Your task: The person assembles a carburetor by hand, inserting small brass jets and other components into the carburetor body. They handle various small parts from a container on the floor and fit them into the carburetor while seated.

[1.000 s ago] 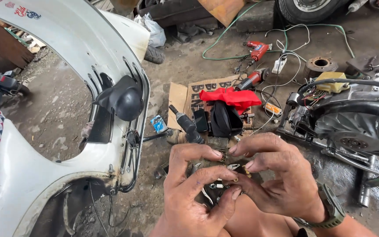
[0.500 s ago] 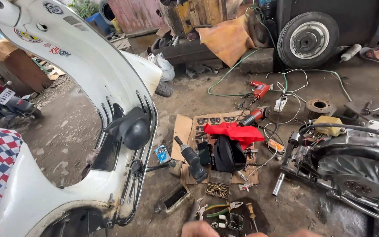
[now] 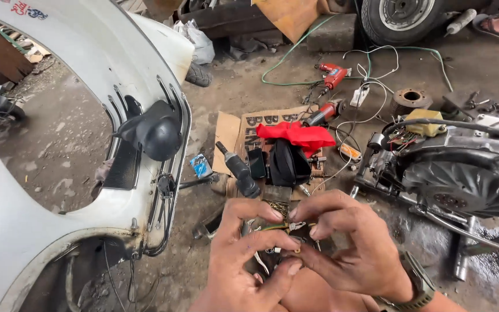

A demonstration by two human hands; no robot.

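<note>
Low in the middle of the frame, the left hand (image 3: 246, 257) and the right hand (image 3: 347, 248) are curled in toward each other, fingertips pinched shut on a small electrical part (image 3: 289, 238) with thin wires running off it; it is mostly hidden by the fingers, so I can't tell exactly what it is. From where I stand, the work looks like fiddly fitting of a wire or terminal, and it would go best with the left hand holding the part dead steady while the right thumb and forefinger do the fine movement. Keeping the wires from twisting and the piece up in good light would help, as a dropped bit would vanish among the clutter below. Just above the hands lie a black pouch (image 3: 289, 163) under a red cloth (image 3: 295, 136) on a flattened piece of cardboard (image 3: 229, 133). A black-handled tool (image 3: 238, 169) lies beside them. The white scooter body (image 3: 88, 75) fills the left of the frame, the bare engine (image 3: 457, 179) sits at right, and a red drill (image 3: 333, 75) rests toward the top centre.
</note>
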